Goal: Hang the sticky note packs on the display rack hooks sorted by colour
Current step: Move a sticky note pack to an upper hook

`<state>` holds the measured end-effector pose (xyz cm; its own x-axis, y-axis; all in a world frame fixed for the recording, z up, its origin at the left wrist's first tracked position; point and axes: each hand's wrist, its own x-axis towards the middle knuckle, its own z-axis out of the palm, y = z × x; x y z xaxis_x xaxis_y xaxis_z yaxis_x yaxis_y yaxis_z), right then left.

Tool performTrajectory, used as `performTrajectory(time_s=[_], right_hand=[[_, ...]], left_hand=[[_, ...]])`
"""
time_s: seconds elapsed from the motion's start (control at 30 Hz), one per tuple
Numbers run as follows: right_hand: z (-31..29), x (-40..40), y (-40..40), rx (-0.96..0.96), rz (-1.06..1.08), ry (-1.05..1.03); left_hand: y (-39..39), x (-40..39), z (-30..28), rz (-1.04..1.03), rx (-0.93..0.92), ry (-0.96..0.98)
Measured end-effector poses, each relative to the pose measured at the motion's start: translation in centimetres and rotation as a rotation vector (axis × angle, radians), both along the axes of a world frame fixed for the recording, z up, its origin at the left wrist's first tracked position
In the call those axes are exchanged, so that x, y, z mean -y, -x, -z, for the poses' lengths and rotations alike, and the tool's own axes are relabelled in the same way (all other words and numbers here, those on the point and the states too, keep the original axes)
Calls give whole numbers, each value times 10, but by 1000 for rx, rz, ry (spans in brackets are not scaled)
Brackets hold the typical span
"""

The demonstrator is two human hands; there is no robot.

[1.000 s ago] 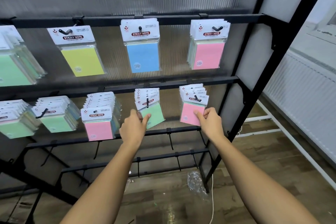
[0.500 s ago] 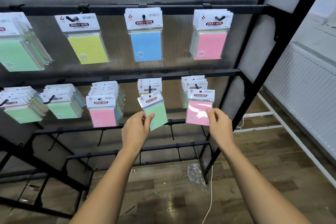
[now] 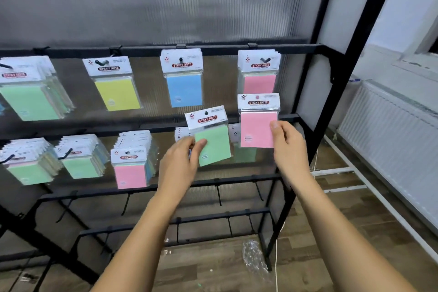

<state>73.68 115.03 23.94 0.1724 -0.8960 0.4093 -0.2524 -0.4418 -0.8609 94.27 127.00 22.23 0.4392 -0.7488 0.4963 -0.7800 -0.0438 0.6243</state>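
Head view shows your left hand [image 3: 181, 163] pinching a green sticky note pack [image 3: 211, 137] by its lower left corner — the pack is tilted and held free in front of the display rack [image 3: 305, 123], off any hook. Your right hand [image 3: 288, 147] grips a pink sticky note pack [image 3: 258, 123] by its right edge, thumb on the front, holding it upright just below the pink packs on the top right hook [image 3: 260, 73]. On the top bar hang green, yellow [image 3: 116, 90] and blue [image 3: 183, 85] packs — the second bar carries more mixed stacks. Crumpled plastic wrap [image 3: 254, 256] lies on the wooden floor [image 3: 343, 208] by the rack's foot.
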Motion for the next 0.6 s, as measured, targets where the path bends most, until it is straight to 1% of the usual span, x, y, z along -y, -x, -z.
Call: performTrajectory(time_s=[0.13, 0.23, 0.5, 0.6], right_hand=[[-41, 14, -4, 62, 13, 84], [-57, 24, -5, 83, 16, 102], [-54, 38, -4, 70, 22, 66], [-54, 41, -4, 95, 14, 45]], left_hand=[[3, 17, -31, 0, 32, 52], [5, 25, -43, -4, 26, 77], [10, 27, -47, -27, 40, 52], [11, 28, -47, -27, 39, 32]])
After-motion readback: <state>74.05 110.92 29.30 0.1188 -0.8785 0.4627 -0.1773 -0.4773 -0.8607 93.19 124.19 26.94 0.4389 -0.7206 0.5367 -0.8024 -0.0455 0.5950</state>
